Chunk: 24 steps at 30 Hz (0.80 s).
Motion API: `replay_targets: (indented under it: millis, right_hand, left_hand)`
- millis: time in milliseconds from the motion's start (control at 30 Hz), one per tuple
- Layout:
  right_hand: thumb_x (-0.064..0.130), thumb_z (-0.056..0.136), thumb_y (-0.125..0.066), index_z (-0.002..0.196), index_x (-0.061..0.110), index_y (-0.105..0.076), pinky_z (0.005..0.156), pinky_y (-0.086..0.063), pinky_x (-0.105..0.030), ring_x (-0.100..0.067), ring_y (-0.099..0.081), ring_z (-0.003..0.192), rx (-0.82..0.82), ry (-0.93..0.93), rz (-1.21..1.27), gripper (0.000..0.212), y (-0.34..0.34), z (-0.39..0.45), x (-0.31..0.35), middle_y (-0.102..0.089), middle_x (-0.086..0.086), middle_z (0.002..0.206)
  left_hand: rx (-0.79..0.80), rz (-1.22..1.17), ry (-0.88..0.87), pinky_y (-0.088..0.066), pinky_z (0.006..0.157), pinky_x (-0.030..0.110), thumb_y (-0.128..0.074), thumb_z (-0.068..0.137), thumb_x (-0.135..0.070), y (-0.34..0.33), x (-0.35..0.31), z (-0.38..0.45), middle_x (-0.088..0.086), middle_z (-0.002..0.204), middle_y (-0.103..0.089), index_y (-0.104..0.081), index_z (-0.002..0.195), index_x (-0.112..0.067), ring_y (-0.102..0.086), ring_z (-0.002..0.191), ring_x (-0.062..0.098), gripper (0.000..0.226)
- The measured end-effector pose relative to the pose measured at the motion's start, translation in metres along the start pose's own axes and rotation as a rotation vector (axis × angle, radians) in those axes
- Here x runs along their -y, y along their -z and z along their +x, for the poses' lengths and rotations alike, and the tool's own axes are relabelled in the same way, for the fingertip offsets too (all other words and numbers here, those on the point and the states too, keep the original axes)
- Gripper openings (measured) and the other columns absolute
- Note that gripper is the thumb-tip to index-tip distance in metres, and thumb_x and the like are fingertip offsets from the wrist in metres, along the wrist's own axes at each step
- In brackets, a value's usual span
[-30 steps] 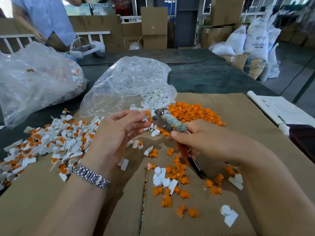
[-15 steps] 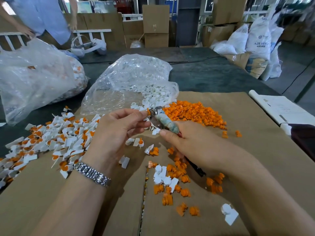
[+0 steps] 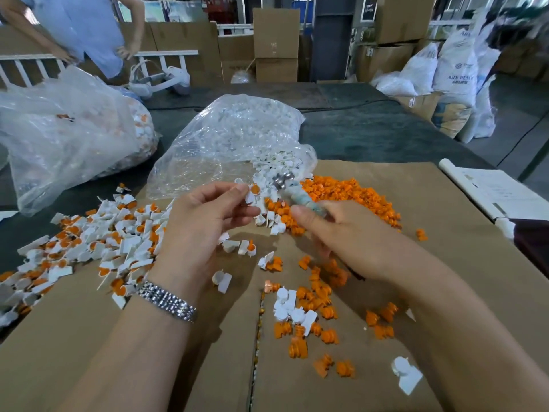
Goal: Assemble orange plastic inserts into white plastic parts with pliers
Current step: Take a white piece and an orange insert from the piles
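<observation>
Since a moment ago we have drawn the pliers away from the piece in our left hand; their metal tip now sits just to the right of it, apart from it, where before it pressed against it. Our left hand pinches a small white plastic part between thumb and forefinger, the round orange insert showing in its socket. Our right hand has its fingers curled round the pliers' handle, which is wrapped in pale, mottled tape; whether the tool's jaws are apart or together we cannot tell, as they are blurred.

Brown corrugated cardboard covers the dark counter. On our left lies a heap of finished pieces, white wedge-shaped tabs with orange discs. Beyond the hands a mound of loose orange inserts, small and ribbed, lies beside white parts spilling from a crinkled clear plastic bag. More ribbed orange inserts and a few white parts are scattered near our wrists. A second, larger clear bag sits at far left. A beaded metal bracelet circles our left wrist. A person in a light blue shirt stands across the counter.
</observation>
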State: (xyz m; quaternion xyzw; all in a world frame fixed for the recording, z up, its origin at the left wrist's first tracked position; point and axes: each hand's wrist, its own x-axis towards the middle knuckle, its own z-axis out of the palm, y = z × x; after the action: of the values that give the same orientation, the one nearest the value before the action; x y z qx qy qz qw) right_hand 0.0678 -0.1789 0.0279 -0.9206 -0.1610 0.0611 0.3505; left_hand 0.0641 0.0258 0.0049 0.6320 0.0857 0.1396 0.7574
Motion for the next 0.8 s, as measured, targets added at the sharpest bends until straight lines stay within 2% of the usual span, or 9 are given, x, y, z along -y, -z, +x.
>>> replay_targets:
  millis: [67,133,200,233,300,400,500,633,800]
  right_hand:
    - [0.066,0.096,-0.041,0.081,0.020,-0.052,0.058,-0.041,-0.033,-0.014,-0.054,0.062,-0.077,-0.057,-0.028,0.050,0.007,0.007,-0.012,-0.057,0.004,0.069]
    - [0.062,0.098,-0.043,0.085,0.021,-0.049,0.060,-0.039,-0.034,-0.015,-0.051,0.068,-0.123,-0.138,-0.161,0.043,0.010,0.013,-0.024,-0.055,0.000,0.081]
    - [0.062,0.098,-0.044,0.103,0.019,-0.052,0.082,-0.048,-0.043,-0.023,-0.056,0.093,-0.129,-0.249,-0.293,0.044,0.007,0.019,-0.034,-0.056,-0.006,0.105]
    - [0.062,0.097,-0.044,0.116,0.017,-0.052,0.095,-0.046,-0.049,-0.029,-0.055,0.108,-0.126,-0.297,-0.360,0.049,0.004,0.021,-0.037,-0.053,-0.009,0.119]
    - [0.063,0.097,-0.045,0.133,0.014,-0.047,0.106,-0.037,-0.056,-0.036,-0.046,0.127,-0.126,-0.347,-0.457,0.061,-0.004,0.024,-0.041,-0.046,-0.015,0.136]
    - [0.064,0.096,-0.046,0.139,0.013,-0.044,0.109,-0.031,-0.059,-0.039,-0.041,0.134,-0.116,-0.364,-0.551,0.066,-0.013,0.024,-0.042,-0.042,-0.018,0.143]
    - [0.064,0.095,-0.048,0.137,0.013,-0.046,0.108,-0.031,-0.058,-0.038,-0.042,0.131,-0.119,-0.337,-0.595,0.066,-0.017,0.024,-0.042,-0.043,-0.018,0.140]
    - [0.066,0.093,-0.052,0.136,0.014,-0.048,0.106,-0.032,-0.056,-0.036,-0.041,0.130,-0.126,-0.292,-0.629,0.068,-0.017,0.024,-0.042,-0.044,-0.016,0.139]
    - [0.066,0.091,-0.055,0.139,0.015,-0.046,0.106,-0.035,-0.055,-0.035,-0.041,0.131,-0.120,-0.261,-0.615,0.072,-0.017,0.025,-0.044,-0.043,-0.015,0.139]
  left_hand:
    - [-0.094,0.188,-0.072,-0.055,0.058,0.016,-0.075,0.092,-0.020,0.003,0.002,0.002,-0.001,0.077,-0.077,-0.078,0.080,-0.020,-0.076,0.072,0.013,0.012]
    - [-0.205,0.402,-0.139,-0.052,0.052,0.016,-0.077,0.090,-0.023,0.006,0.002,0.003,-0.005,0.073,-0.075,-0.076,0.081,-0.023,-0.072,0.066,0.007,0.009]
    - [-0.309,0.660,-0.218,-0.056,0.058,0.027,-0.076,0.089,-0.021,0.011,0.003,0.006,-0.005,0.074,-0.072,-0.073,0.083,-0.025,-0.070,0.071,0.011,0.008]
    - [-0.344,0.816,-0.258,-0.056,0.064,0.032,-0.074,0.090,-0.020,0.014,0.004,0.007,-0.005,0.081,-0.071,-0.072,0.086,-0.024,-0.068,0.077,0.014,0.006]
    - [-0.355,1.063,-0.350,-0.052,0.074,0.036,-0.068,0.092,-0.018,0.016,0.007,0.010,0.000,0.098,-0.069,-0.073,0.097,-0.020,-0.063,0.091,0.020,0.007]
    - [-0.129,1.184,-0.456,-0.046,0.101,0.049,-0.062,0.095,-0.015,0.009,0.016,0.010,0.004,0.122,-0.067,-0.072,0.119,-0.019,-0.054,0.119,0.026,0.026]
    - [0.134,1.308,-0.452,-0.038,0.112,0.050,-0.056,0.101,-0.017,-0.003,0.025,0.009,-0.001,0.141,-0.060,-0.063,0.137,-0.023,-0.051,0.130,0.025,0.037]
    - [0.236,1.380,-0.443,-0.043,0.105,0.042,-0.052,0.105,-0.025,-0.009,0.030,0.010,-0.007,0.132,-0.063,-0.066,0.131,-0.025,-0.057,0.121,0.019,0.030]
    - [0.289,1.262,-0.433,-0.052,0.087,0.032,-0.069,0.097,-0.024,-0.015,0.032,0.003,-0.006,0.110,-0.062,-0.075,0.109,-0.022,-0.061,0.099,0.013,0.015]
